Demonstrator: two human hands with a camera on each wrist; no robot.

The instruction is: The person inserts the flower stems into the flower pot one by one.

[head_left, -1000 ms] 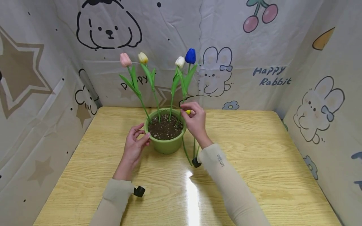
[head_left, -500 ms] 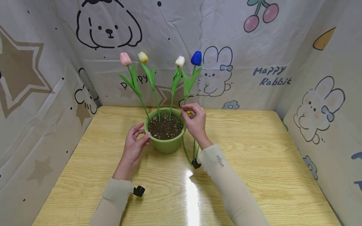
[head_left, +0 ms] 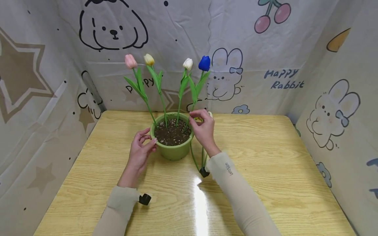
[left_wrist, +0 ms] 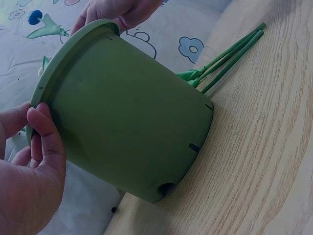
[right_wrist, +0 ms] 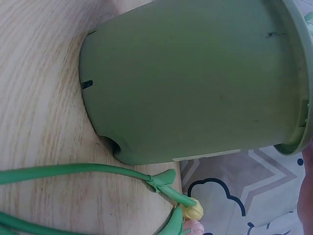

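Pot rim (head_left: 174, 147) in grip of left hand (head_left: 140, 150), blue tulip (head_left: 194, 92) in right hand's (head_left: 204, 128), broad tabletop (head_left: 265, 157) to either side edge.

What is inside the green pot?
The green pot holds dark, speckled soil, with a pink tulip, a yellow tulip and a white tulip standing in it. The right hand pinches a blue tulip, partly covering it. Whatever the soil buries can't be seen.
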